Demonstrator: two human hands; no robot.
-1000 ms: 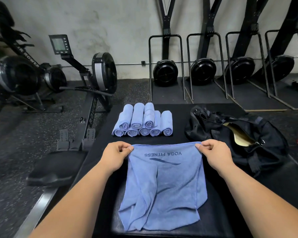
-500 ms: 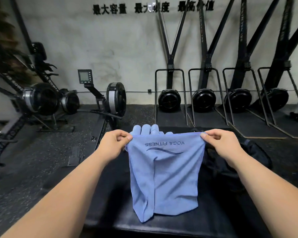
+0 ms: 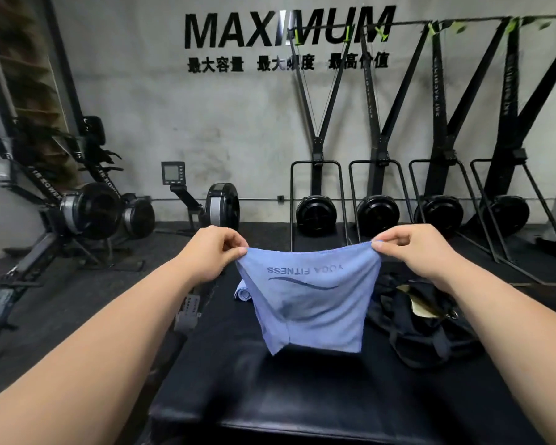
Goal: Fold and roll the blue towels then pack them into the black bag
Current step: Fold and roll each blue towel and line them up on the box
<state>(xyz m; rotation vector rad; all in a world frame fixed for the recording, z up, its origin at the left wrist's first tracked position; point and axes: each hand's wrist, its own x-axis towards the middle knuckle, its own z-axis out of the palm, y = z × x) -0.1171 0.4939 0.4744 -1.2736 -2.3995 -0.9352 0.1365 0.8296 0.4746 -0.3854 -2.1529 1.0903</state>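
A blue towel (image 3: 308,303) printed YOGA FITNESS hangs in the air over the black padded bench (image 3: 302,396). My left hand (image 3: 217,252) pinches its top left corner and my right hand (image 3: 411,250) pinches its top right corner. The lower edge hangs free above the pad. Behind the towel only the end of one rolled blue towel (image 3: 242,292) peeks out at the left; the other rolls are hidden. The black bag (image 3: 430,332) lies open on the bench to the right, showing a tan lining.
A rowing machine (image 3: 206,210) stands on the floor to the left of the bench, with more rowers (image 3: 87,216) further left. Several ski machines (image 3: 376,213) line the back wall. Dark rubber flooring surrounds the bench.
Both hands have lifted the towel off the bench until it hangs free. My view has tilted upward, and the raised towel now covers most of the rolled towels.
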